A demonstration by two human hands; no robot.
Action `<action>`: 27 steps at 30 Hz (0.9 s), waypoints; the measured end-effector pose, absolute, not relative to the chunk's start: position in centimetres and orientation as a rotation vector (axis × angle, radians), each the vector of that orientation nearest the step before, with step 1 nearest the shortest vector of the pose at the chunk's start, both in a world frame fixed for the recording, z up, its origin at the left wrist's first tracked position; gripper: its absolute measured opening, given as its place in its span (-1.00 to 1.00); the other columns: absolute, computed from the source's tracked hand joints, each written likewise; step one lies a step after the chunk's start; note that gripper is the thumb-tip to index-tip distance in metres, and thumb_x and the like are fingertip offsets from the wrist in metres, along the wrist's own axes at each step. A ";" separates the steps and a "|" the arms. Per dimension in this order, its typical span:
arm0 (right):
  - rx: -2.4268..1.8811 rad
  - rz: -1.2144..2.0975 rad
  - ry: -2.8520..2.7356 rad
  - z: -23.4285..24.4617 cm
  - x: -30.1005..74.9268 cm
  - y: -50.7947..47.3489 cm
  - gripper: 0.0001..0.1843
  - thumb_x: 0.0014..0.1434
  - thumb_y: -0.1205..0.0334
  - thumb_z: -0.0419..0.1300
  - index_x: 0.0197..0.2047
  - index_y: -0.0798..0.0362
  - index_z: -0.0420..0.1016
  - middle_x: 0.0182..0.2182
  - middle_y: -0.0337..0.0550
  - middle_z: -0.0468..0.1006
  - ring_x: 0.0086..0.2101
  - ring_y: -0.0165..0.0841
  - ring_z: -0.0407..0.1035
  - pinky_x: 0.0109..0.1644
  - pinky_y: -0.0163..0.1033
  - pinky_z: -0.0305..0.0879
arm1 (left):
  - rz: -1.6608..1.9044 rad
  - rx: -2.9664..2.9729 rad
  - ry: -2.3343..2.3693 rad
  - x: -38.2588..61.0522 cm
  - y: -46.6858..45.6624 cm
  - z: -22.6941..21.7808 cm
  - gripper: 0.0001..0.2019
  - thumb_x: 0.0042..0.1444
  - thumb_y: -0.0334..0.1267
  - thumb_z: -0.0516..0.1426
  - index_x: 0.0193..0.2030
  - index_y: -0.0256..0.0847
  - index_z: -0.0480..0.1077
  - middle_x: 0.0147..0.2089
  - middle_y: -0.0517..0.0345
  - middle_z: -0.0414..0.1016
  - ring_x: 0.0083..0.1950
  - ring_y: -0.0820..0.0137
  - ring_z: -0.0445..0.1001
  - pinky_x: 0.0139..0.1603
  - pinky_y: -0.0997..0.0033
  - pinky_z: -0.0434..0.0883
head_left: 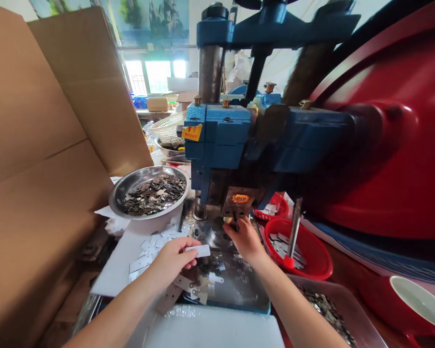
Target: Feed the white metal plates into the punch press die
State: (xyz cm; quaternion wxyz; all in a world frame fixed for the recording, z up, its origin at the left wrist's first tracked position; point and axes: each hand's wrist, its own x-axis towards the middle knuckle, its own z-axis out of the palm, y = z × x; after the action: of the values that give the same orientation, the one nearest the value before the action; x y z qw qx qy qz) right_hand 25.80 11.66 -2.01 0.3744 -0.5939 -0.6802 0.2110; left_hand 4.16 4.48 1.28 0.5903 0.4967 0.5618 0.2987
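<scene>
My left hand (181, 255) pinches a small white rectangular plate (199, 251) between thumb and fingers, over the front of the press bed (239, 275). Beneath the ram of the blue press (221, 137), my right hand (244, 238) reaches in with its fingers bent together at the tool. What those fingertips hold, if anything, is hidden. Left of the bed, a loose pile of white plates (147, 256) lies on a white sheet. A small white piece with a tab (215, 278) rests on the bed in front of the hands.
A steel bowl (118, 205) of small metal pieces stands at left beside tall cardboard (90, 87). Red baskets (321, 263) with white plates are at right, near a clear bin (348, 295) of small metal parts and a red mug (387, 302). A big red wheel (391, 159) fills the right.
</scene>
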 end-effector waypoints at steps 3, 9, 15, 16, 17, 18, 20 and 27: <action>-1.496 0.543 -1.733 -2.0 26.2 11.2 -0.77 0.06 0.10 0.10 -0.43 0.04 0.49 -0.33 -0.11 0.42 -0.26 -0.28 0.35 -0.13 -0.20 0.29 | 0.708 1.024 1.244 5.3 4.9 1.7 -0.58 -0.02 -0.35 0.11 0.04 -0.25 0.39 -0.40 0.19 0.49 -0.40 0.48 0.39 -0.25 0.44 0.31; -1.434 0.599 -1.645 -1.2 26.7 7.1 -0.69 0.18 0.05 0.00 -0.30 0.03 0.48 -0.32 -0.09 0.48 -0.26 -0.27 0.37 -0.13 -0.20 0.27 | 0.748 1.007 1.188 6.7 5.0 2.2 -0.53 -0.10 -0.45 0.12 0.04 -0.22 0.40 -0.26 0.16 0.54 -0.26 0.42 0.46 -0.17 0.42 0.34; -1.290 1.299 -1.497 -1.1 24.5 3.2 -0.69 0.13 -0.01 0.08 -0.27 0.05 0.47 -0.42 -0.16 0.53 -0.38 -0.31 0.41 -0.30 -0.24 0.34 | 0.891 1.045 1.143 8.7 5.3 1.1 -0.79 -0.06 -0.21 0.23 -0.28 -0.27 0.49 -0.37 0.15 0.52 -0.30 0.36 0.46 -0.25 0.39 0.35; -1.220 1.364 -1.442 -1.2 24.0 3.0 -0.69 0.11 0.00 0.11 -0.22 0.05 0.46 -0.36 -0.14 0.55 -0.34 -0.30 0.43 -0.27 -0.23 0.36 | 0.917 1.015 1.129 9.1 5.4 1.0 -0.75 -0.07 -0.16 0.24 -0.29 -0.28 0.50 -0.37 0.13 0.52 -0.29 0.34 0.46 -0.24 0.38 0.36; -1.160 1.403 -1.387 -1.2 23.5 2.9 -0.68 0.11 0.02 0.13 -0.17 0.05 0.45 -0.31 -0.12 0.56 -0.30 -0.29 0.44 -0.24 -0.22 0.38 | 0.942 0.974 1.106 9.5 5.3 0.8 -0.72 -0.07 -0.12 0.25 -0.27 -0.28 0.50 -0.32 0.09 0.54 -0.25 0.31 0.47 -0.23 0.36 0.37; -1.117 1.416 -1.340 -1.3 23.2 2.9 -0.68 0.11 0.03 0.14 -0.15 0.05 0.44 -0.27 -0.10 0.56 -0.27 -0.28 0.45 -0.20 -0.20 0.39 | 0.964 0.937 1.075 9.9 5.3 0.7 -0.69 -0.07 -0.10 0.26 -0.24 -0.28 0.51 -0.23 0.04 0.54 -0.19 0.27 0.48 -0.20 0.34 0.38; -1.106 1.352 -1.301 -1.4 22.9 3.1 -0.70 0.14 0.05 0.12 -0.16 0.06 0.44 -0.29 -0.09 0.57 -0.28 -0.28 0.47 -0.18 -0.19 0.40 | 0.999 0.896 0.997 10.5 5.1 0.6 -0.69 -0.04 -0.09 0.24 -0.21 -0.26 0.53 -0.04 -0.02 0.50 -0.04 0.22 0.45 -0.12 0.31 0.38; -1.125 0.027 -1.844 -1.1 26.2 3.4 -0.72 0.15 0.36 0.10 -0.14 -0.11 0.54 -0.26 -0.15 0.55 -0.26 -0.33 0.43 -0.17 -0.21 0.37 | 0.965 0.744 0.978 9.7 4.0 0.9 -0.55 -0.16 -0.49 0.14 -0.04 -0.18 0.44 -0.16 0.12 0.53 -0.18 0.35 0.51 -0.14 0.39 0.38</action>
State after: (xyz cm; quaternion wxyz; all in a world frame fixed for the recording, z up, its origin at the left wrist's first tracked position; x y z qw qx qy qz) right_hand 26.21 3.44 -1.11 0.4713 -0.4595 -0.7528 0.0112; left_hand 9.72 3.96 0.90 0.7101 0.3352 0.4407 0.4350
